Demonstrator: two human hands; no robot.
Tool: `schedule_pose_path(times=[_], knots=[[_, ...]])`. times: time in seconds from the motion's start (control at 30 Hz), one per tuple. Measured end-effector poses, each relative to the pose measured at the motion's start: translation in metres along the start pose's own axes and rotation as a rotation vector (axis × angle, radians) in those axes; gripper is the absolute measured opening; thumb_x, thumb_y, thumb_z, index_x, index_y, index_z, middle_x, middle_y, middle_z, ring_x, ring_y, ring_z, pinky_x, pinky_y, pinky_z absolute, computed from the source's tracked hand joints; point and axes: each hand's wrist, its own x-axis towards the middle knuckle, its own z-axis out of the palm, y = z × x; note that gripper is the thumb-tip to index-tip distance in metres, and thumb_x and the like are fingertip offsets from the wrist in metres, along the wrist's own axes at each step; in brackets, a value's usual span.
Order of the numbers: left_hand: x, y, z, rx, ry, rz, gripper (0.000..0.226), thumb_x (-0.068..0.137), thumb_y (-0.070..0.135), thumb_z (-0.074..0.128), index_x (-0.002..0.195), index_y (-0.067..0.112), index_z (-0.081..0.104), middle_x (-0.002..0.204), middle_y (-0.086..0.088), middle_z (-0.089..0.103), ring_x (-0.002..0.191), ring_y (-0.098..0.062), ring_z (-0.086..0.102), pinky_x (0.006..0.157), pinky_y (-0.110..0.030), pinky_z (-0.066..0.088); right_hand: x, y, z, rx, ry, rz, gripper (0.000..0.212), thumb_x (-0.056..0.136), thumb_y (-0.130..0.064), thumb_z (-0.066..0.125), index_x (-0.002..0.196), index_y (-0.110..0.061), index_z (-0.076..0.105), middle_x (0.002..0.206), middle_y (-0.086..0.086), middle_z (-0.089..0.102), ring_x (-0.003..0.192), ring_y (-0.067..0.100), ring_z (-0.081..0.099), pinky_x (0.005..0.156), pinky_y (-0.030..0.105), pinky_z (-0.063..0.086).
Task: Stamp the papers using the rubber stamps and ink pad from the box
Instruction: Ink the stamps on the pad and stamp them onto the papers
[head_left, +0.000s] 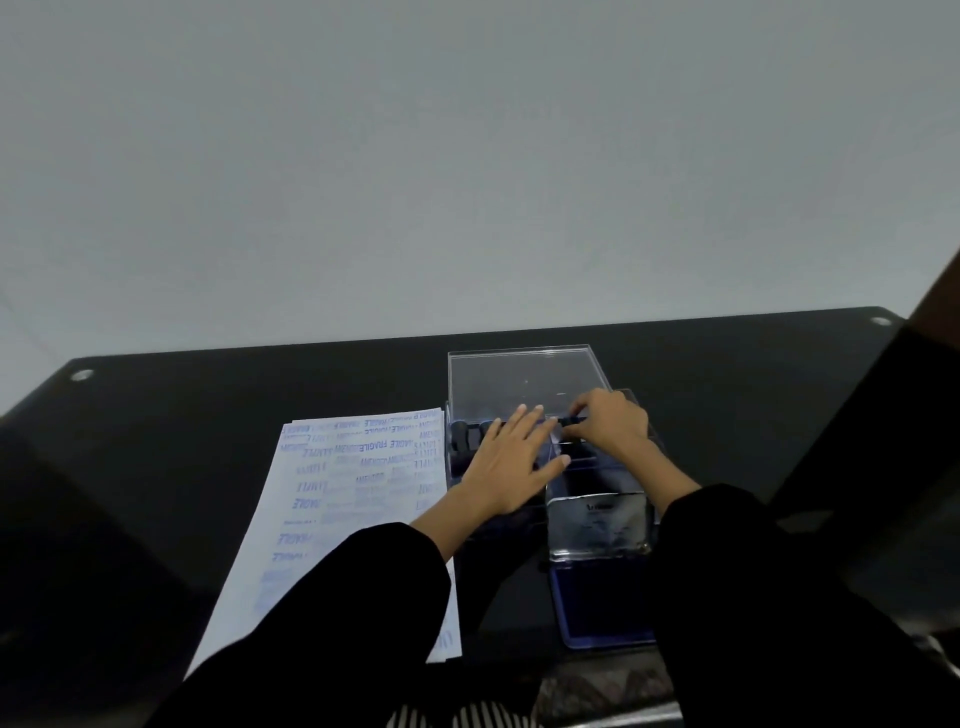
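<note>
Pale blank wall (467, 156) fills the upper view; a dark desk (208, 415) runs below it.

Hands: both are over the clear box (653, 447), close together, fingertips nearly meeting. The left hand (511, 462) lies flat with its fingers straight and spread, palm down over the box's left half, gripping nothing. The right hand (613, 423), at 3 o'clock of the left, has curled fingers pinching a small dark piece at the box's far compartment, most likely a rubber stamp (571, 419). Its face cannot be made out.

Box: the transparent lid (524, 379) stands open at 12 o'clock of the hands. More dark stamps (465, 436) sit in the left compartment, at 9 o'clock of the left hand.

Ink pad (608, 613): at 6 o'clock of the box, near the desk edge. The blue pad is exposed and its clear cover (597, 525) is tipped up.

Papers (337, 493): a stack lies at 9 o'clock of the box, just beside it, already crowded with blue impressions. The near end is hidden under a black sleeve (363, 597).

Step, as a judgement: a stamp is being handled at the box, either picked or put back; which one cannot be told. The left hand appears to steady the box.

Next move, if it is a pick: lift the stamp clear, bring it to 6 o'clock, press it rubber side down on the pad, then go to 9 o'clock. It calls for a bare patch on the sheet and a square, even press.
</note>
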Motion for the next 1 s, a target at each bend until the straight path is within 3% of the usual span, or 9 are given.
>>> schedule_pose_path(times=[0.3,0.5,0.7,0.87,1.0], knots=[[0.000,-0.001,0.000,-0.032,-0.002,0.002,0.061,0.098,0.047,0.032,0.150,0.018,0.016,0.159,-0.002,0.008,0.147,-0.017,0.001,0.118,-0.039,0.002,0.000,-0.001,0.000,0.001,0.020,0.007,0.037,0.083,-0.038,0.066,0.115,-0.020,0.062,0.110,0.006,0.067,0.102,0.021,0.062,0.076,0.028,0.046],[-0.002,-0.013,-0.010,-0.093,0.061,-0.061,0.058,0.099,0.043,0.031,0.149,0.015,0.021,0.158,0.000,0.014,0.147,-0.016,0.005,0.118,-0.038,0.005,0.002,-0.020,-0.016,0.068,0.144,-0.035,0.023,0.087,-0.032,0.062,0.106,-0.019,0.065,0.106,0.005,0.068,0.099,0.023,0.063,0.078,0.032,0.049],[-0.006,-0.036,-0.027,0.003,0.104,-0.096,0.060,0.098,0.045,0.034,0.148,0.014,0.022,0.157,-0.003,0.017,0.147,-0.018,0.008,0.118,-0.040,0.007,0.002,-0.056,-0.017,0.065,0.124,-0.134,0.019,0.087,-0.029,0.061,0.103,-0.021,0.066,0.107,0.002,0.068,0.103,0.020,0.061,0.076,0.028,0.045],[-0.015,-0.056,-0.036,0.056,0.068,-0.145,0.065,0.096,0.049,0.034,0.149,0.014,0.018,0.158,-0.003,0.012,0.147,-0.018,0.005,0.118,-0.042,0.005,0.002,-0.070,0.004,-0.095,0.067,-0.154,0.022,0.089,-0.024,0.059,0.107,-0.015,0.068,0.105,0.006,0.069,0.100,0.025,0.064,0.074,0.029,0.046],[-0.022,-0.067,-0.031,0.032,0.035,-0.175,0.069,0.095,0.051,0.034,0.150,0.015,0.013,0.159,-0.002,0.007,0.147,-0.018,0.002,0.118,-0.041,0.003,0.002,-0.073,0.021,-0.313,0.054,-0.169,0.030,0.091,-0.030,0.057,0.114,-0.011,0.061,0.113,0.010,0.064,0.106,0.028,0.061,0.082,0.032,0.048]])
